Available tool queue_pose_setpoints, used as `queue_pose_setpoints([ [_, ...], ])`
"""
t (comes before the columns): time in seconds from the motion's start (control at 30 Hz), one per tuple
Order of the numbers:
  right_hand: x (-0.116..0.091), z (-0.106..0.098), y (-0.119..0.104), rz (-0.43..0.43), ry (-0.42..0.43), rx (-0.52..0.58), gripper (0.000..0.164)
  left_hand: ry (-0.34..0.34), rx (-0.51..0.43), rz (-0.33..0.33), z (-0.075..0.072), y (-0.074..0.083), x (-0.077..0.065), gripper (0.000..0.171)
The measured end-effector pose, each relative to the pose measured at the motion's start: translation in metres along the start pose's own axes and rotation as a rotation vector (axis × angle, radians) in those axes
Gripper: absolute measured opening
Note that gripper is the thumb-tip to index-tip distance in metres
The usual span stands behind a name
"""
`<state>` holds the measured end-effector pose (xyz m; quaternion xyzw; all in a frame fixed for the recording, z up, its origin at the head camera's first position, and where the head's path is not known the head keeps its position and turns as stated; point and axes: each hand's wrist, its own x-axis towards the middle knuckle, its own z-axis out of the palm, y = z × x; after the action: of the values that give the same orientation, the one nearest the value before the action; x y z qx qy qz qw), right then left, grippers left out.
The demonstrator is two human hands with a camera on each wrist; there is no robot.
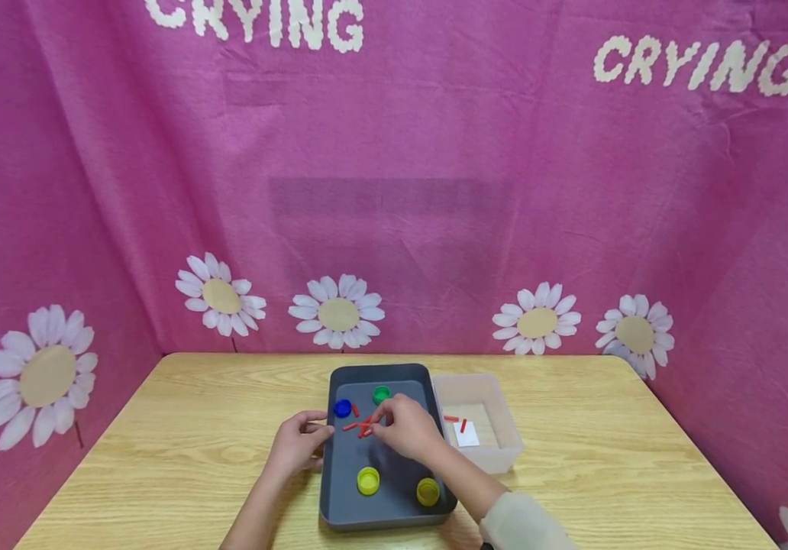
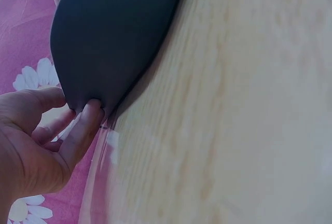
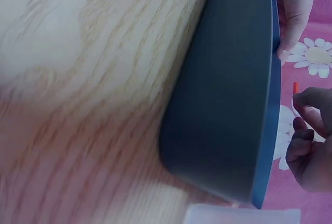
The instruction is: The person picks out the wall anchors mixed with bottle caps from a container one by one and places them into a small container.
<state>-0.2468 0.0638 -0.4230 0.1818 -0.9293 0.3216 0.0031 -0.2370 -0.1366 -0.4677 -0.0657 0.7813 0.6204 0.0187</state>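
Note:
My left hand [image 1: 291, 443] holds the left side of a dark grey tray [image 1: 390, 466], its fingertips at the rim and outer wall; in the left wrist view, fingers [image 2: 85, 117] press that wall. Above the tray my right hand [image 1: 404, 428] pinches a short red stick [image 3: 295, 87] between thumb and forefinger. Several more red sticks [image 1: 350, 426] lie loose on the tray floor beneath. Around them sit a blue cap [image 1: 342, 409], a green cap [image 1: 382, 394] and two yellow caps [image 1: 368, 481], all round and shallow.
Against the tray's right side stands a translucent plastic box [image 1: 509, 431]. Inside it are two red sticks [image 1: 463, 425] and a white slip [image 1: 466, 435]. Both containers rest on a wood-grain table [image 1: 593, 458], with a pink flowered cloth [image 1: 394, 153] hanging behind.

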Motion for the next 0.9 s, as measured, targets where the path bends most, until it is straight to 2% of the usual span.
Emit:
queue_pose_setpoints([
  [0.5,-0.007,-0.019,0.007,-0.088,0.075,-0.044,0.006,0.000,-0.018,0.000,0.000,0.002,-0.004,0.037],
  [0.67,-0.011,-0.028,0.011,-0.074,0.071,-0.027,0.005,-0.011,-0.017,0.014,-0.001,0.004,-0.005,0.037],
  [0.9,-0.015,-0.040,0.016,-0.043,0.077,-0.011,0.003,-0.001,0.003,-0.022,0.000,0.005,-0.005,0.037],
])
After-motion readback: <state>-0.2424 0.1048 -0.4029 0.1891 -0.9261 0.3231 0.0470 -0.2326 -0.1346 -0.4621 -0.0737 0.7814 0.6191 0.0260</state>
